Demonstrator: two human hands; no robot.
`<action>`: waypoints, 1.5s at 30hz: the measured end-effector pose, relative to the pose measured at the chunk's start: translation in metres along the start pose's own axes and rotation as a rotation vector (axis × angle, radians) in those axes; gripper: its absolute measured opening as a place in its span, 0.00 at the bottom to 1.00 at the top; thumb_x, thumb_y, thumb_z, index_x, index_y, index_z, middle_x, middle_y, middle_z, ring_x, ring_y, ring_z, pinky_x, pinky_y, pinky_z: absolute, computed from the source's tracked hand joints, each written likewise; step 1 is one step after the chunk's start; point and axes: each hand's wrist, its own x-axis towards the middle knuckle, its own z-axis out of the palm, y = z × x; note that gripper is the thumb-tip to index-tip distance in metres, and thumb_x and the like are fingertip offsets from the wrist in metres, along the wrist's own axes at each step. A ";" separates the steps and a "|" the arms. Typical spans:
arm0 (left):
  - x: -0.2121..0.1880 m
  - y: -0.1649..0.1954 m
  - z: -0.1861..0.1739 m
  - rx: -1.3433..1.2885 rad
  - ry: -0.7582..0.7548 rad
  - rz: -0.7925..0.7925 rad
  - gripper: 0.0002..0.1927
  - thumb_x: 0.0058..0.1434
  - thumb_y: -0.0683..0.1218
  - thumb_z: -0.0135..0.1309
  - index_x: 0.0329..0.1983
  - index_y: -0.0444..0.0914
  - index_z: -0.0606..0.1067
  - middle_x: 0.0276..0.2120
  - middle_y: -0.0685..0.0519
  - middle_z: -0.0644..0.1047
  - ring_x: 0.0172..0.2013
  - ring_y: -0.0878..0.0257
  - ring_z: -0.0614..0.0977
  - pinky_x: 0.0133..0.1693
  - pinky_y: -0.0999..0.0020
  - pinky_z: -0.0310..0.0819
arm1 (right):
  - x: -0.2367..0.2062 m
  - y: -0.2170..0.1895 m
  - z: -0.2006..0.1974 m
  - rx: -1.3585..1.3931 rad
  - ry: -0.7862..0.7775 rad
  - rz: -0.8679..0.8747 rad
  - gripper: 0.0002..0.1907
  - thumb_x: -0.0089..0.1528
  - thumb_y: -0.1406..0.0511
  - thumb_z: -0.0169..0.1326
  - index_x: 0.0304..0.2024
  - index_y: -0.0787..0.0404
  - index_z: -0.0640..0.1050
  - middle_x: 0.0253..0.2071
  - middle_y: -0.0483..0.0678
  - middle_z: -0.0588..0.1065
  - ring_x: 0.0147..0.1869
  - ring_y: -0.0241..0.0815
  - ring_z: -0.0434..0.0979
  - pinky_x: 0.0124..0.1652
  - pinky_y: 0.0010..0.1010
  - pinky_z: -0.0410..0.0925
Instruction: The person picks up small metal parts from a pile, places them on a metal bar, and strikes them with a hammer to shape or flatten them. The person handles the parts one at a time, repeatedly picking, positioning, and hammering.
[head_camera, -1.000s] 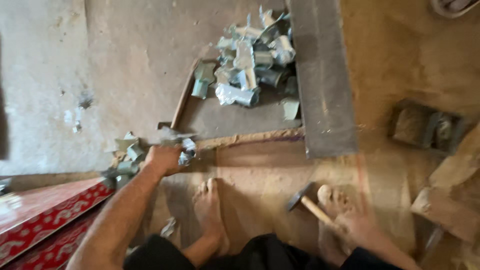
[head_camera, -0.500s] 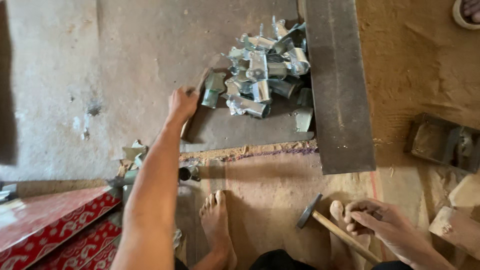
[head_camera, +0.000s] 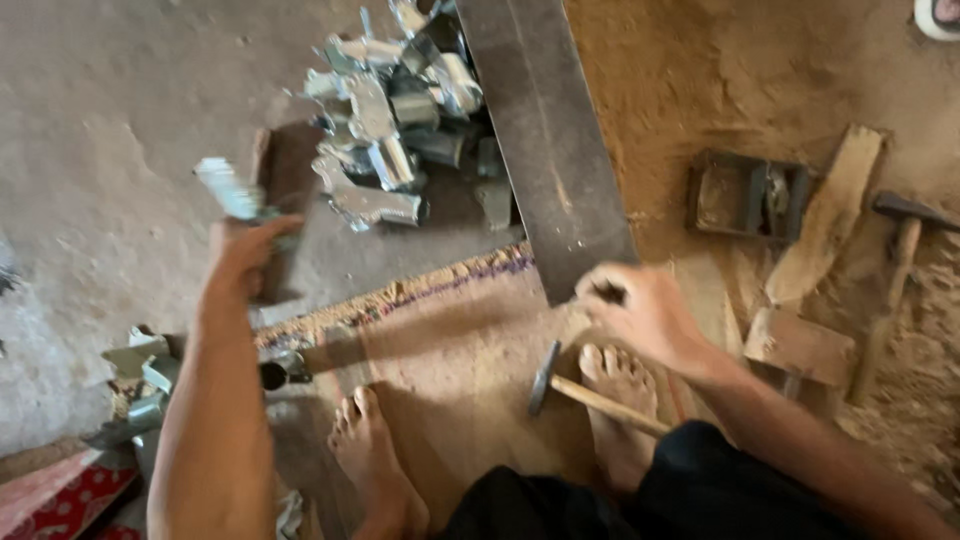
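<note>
Dusty concrete floor, left hand fingers gripping metal bracket, right hand fingers curled, empty.

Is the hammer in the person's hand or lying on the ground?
Lying down. The hammer rests on the mat by the right foot, while the right hand sits above it, fingers off the handle.

No packages, labels, signs or screens show anywhere in this view, from the near left to the far right.
</note>
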 end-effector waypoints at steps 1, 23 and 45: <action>-0.012 -0.010 -0.004 -0.083 -0.034 0.165 0.27 0.53 0.46 0.68 0.56 0.39 0.74 0.42 0.50 0.77 0.38 0.53 0.81 0.37 0.45 0.82 | 0.007 -0.006 0.002 -0.040 -0.065 0.164 0.11 0.63 0.59 0.58 0.42 0.58 0.82 0.32 0.44 0.83 0.22 0.40 0.77 0.20 0.39 0.66; -0.101 -0.118 0.196 -0.184 -0.571 0.836 0.25 0.48 0.30 0.58 0.50 0.37 0.76 0.37 0.60 0.75 0.38 0.74 0.74 0.41 0.77 0.72 | -0.081 0.045 0.035 -0.377 -0.083 -0.100 0.14 0.60 0.59 0.58 0.44 0.62 0.78 0.32 0.55 0.79 0.35 0.54 0.81 0.36 0.44 0.74; -0.117 -0.112 0.216 0.076 -0.512 0.980 0.16 0.52 0.37 0.63 0.44 0.40 0.77 0.28 0.56 0.79 0.31 0.67 0.80 0.38 0.69 0.76 | -0.125 0.090 0.006 -0.108 -0.218 0.096 0.21 0.67 0.52 0.45 0.32 0.60 0.77 0.15 0.48 0.73 0.12 0.45 0.70 0.13 0.37 0.66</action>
